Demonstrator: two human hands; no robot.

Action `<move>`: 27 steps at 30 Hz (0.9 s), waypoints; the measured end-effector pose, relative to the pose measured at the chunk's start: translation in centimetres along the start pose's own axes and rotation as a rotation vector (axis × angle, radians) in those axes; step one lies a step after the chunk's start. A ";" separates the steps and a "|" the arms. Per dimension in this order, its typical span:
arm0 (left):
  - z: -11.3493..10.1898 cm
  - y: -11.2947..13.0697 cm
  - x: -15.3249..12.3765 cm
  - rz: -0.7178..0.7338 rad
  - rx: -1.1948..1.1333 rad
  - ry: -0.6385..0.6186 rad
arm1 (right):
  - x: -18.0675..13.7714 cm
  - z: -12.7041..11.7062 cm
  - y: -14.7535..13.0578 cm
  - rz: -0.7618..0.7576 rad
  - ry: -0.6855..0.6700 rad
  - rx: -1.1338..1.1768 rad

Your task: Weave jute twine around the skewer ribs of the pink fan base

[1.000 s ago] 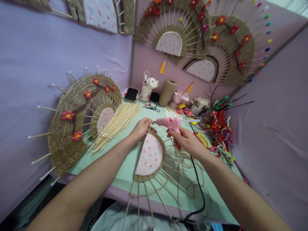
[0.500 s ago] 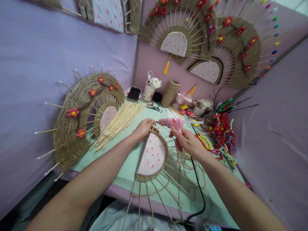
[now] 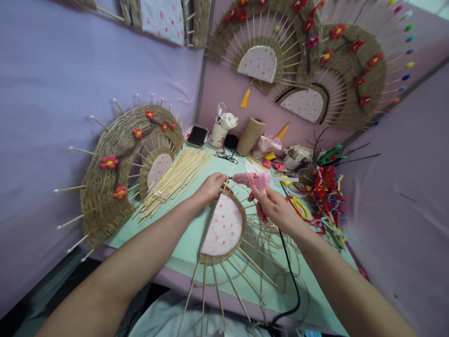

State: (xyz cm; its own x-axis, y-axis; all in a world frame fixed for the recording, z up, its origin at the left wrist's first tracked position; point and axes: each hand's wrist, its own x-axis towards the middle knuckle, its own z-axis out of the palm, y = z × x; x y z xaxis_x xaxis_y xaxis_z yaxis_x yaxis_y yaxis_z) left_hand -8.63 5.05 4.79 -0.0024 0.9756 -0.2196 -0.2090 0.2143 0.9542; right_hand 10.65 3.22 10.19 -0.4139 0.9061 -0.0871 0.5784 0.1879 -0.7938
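My right hand point(image 3: 270, 203) is wrapped round the handle of a pink hot glue gun point(image 3: 250, 179), a glue stick point(image 3: 286, 179) jutting from its back. The gun's nozzle points left and meets the fingertips of my left hand point(image 3: 213, 187). Those fingers are closed at the top end of a half-round fan point(image 3: 223, 227), which has a dotted cloth centre, a twine-wrapped rim and thin sticks fanning out. My left fingers seem to pinch the fan's edge, though the exact grip is partly hidden. Loose twine point(image 3: 270, 229) lies under the sticks on the right.
Bamboo sticks point(image 3: 178, 180) lie in a pile left of my hands. A finished twine fan point(image 3: 105, 187) leans at the left wall. Behind stand a twine spool point(image 3: 250, 135), a white bottle point(image 3: 222, 128) and a phone point(image 3: 197, 135). Scissors point(image 3: 300, 207) and pipe cleaners point(image 3: 326, 194) lie right; the gun's cord point(image 3: 291, 271) hangs near.
The whole view has shifted slightly, with the surroundings sliding a little to the right. Both hands, the glue gun and the fan keep almost the same arrangement.
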 end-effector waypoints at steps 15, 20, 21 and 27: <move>0.1 -0.1 0.1 0.001 0.008 0.015 | 0.0 0.1 0.0 0.007 -0.003 0.010; 0.1 0.0 0.0 -0.006 0.007 0.014 | 0.1 0.2 0.5 0.013 0.000 0.003; 0.2 0.0 -0.1 -0.008 0.008 0.015 | 0.1 0.2 0.5 0.017 -0.003 0.000; 0.1 0.1 -0.2 -0.021 0.011 0.027 | -2.0 -1.1 -0.6 0.042 0.021 0.021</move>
State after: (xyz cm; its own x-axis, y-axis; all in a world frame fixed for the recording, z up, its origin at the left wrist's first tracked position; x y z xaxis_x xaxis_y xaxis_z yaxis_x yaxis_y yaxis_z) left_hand -8.54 4.90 4.99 -0.0249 0.9692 -0.2449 -0.1980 0.2354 0.9515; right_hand 11.92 1.71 11.46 -0.3743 0.9210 -0.1078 0.5801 0.1419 -0.8021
